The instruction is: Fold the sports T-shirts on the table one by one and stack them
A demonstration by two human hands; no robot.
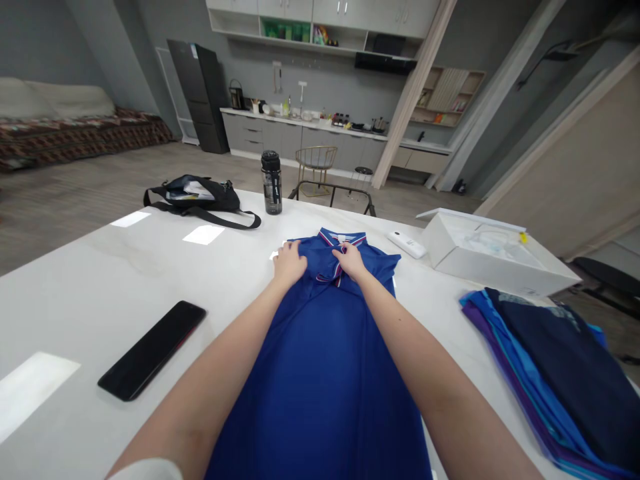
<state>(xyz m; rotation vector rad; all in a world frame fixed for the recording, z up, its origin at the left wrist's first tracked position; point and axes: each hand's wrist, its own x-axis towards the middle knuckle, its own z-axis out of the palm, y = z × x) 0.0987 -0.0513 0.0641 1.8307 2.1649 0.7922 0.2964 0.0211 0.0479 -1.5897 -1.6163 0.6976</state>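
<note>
A blue polo shirt [320, 353] lies spread on the white table, its collar at the far end and its body running toward me. Red and white stripes edge the collar [327, 235] and the folded cloth below it. My right hand [353, 261] pinches the cloth just under the collar. At the shirt's left shoulder, my left hand [290, 265] has its fingers bent onto the fabric, closed on its edge as far as I can see. Both forearms reach over the shirt body.
A black phone [153, 350] lies left on the white table [100, 280]. Beyond are a black waist bag [200, 197] and a bottle [271, 183]. To the right are a white remote-like device [407, 244], an open white box [493, 257] and folded clothes [555, 373].
</note>
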